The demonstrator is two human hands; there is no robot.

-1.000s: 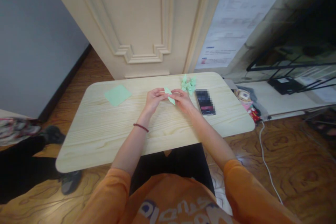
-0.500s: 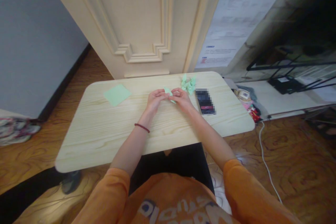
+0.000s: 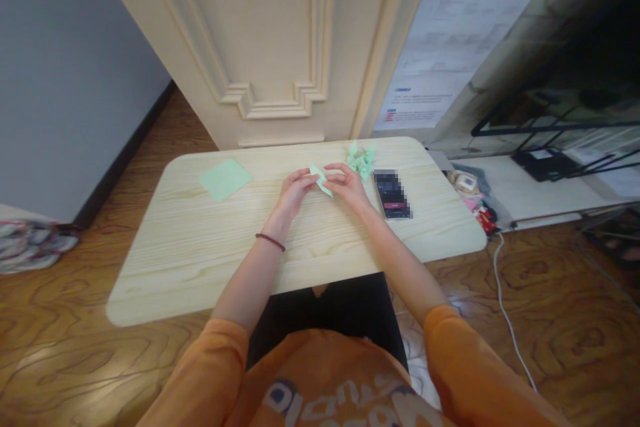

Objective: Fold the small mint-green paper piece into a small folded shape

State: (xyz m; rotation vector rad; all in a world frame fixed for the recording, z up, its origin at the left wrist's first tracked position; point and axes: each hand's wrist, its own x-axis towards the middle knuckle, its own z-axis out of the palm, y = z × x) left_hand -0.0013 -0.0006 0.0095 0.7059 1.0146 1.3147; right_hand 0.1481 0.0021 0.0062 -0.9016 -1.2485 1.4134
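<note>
Your left hand (image 3: 294,191) is nearly closed, thumb and fingertips pinching the left side of the small folded green paper (image 3: 321,180). Your right hand (image 3: 351,188) is half curled at the paper's right side, thumb on it, forefinger held out a bit. So the piece sits between both sets of fingertips, over the middle of the table (image 3: 200,240), toward its far edge. Exact folds: too small to tell.

To work it well, I'd let the left pinch anchor it and the right thumb do the pressing; line up edges first, go light, since thin paper probably creases wherever you squeeze.

Just beyond your right hand, a cluster of folded green pieces (image 3: 361,161); careful, your knuckles could knock it. Phone (image 3: 393,193) lies right of that hand, near the wrist, so keep the forearm from swinging out. Flat green paper (image 3: 225,179) is well apart on the left, one sheet or several, can't tell. Panelled door or cabinet front (image 3: 270,27) behind the far edge limits forward reach.
</note>
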